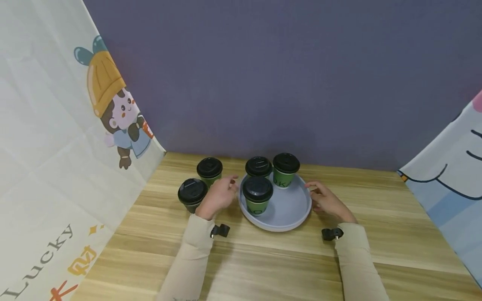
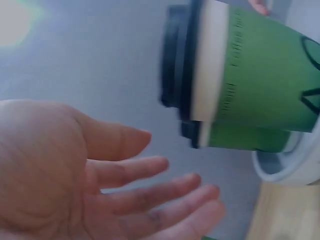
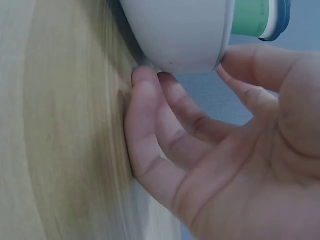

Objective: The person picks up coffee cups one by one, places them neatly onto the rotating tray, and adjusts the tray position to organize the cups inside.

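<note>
A round, pale tray [image 1: 290,211] with a raised rim carries three green paper coffee cups with black lids: one in front [image 1: 257,205], one at the back left [image 1: 258,166], one at the back right [image 1: 285,179]. My right hand [image 1: 326,202] holds the tray's right edge; in the right wrist view its thumb is at the rim and the curled fingers [image 3: 145,115] reach the lower side. Left of the tray, my left hand [image 1: 222,193] is held with loose, spread fingers and nothing in it. Two cups around that hand, a nearer one [image 1: 192,192] and a farther one [image 1: 209,169], stand upright on the table.
The wood-grain table [image 1: 263,267] ends at a dark blue-grey wall panel [image 1: 282,83] behind the cups. Printed cloth sheets hang at the left [image 1: 49,125] and right [image 1: 452,175]. Each wrist wears a small black band piece.
</note>
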Action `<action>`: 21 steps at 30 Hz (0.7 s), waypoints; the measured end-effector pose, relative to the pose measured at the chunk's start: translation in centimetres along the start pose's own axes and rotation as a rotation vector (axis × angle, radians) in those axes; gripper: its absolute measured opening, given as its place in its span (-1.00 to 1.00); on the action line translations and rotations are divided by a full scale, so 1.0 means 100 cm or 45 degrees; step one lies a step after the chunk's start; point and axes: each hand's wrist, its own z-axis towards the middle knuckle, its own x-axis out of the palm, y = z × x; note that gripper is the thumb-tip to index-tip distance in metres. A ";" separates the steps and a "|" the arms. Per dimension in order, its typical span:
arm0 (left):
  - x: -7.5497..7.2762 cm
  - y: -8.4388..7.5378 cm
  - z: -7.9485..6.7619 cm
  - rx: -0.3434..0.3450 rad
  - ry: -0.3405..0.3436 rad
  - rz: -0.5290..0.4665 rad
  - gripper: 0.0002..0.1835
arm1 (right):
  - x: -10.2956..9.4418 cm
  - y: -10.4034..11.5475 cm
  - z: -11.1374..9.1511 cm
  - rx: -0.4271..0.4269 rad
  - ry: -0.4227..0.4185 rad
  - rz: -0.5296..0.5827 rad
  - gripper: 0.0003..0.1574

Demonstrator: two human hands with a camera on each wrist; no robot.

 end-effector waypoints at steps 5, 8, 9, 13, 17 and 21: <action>-0.020 -0.006 -0.007 0.099 -0.152 -0.116 -0.59 | -0.002 -0.003 -0.002 -0.013 0.018 0.064 -0.43; -0.030 -0.004 -0.010 0.160 -0.258 -0.152 -0.61 | -0.003 -0.004 -0.002 -0.005 0.016 0.088 -0.42; -0.033 -0.003 -0.011 0.177 -0.290 -0.164 -0.62 | -0.003 -0.004 -0.003 -0.002 0.019 0.096 -0.40; -0.047 0.007 -0.014 0.210 -0.409 -0.197 -0.62 | -0.003 -0.003 -0.003 0.020 0.029 0.123 -0.32; -0.059 0.022 -0.015 0.170 -0.460 -0.102 -0.58 | -0.005 -0.003 -0.005 0.055 0.044 0.127 -0.25; -0.069 0.035 -0.017 0.113 -0.424 0.029 -0.51 | -0.006 -0.004 -0.005 0.065 0.063 0.124 -0.17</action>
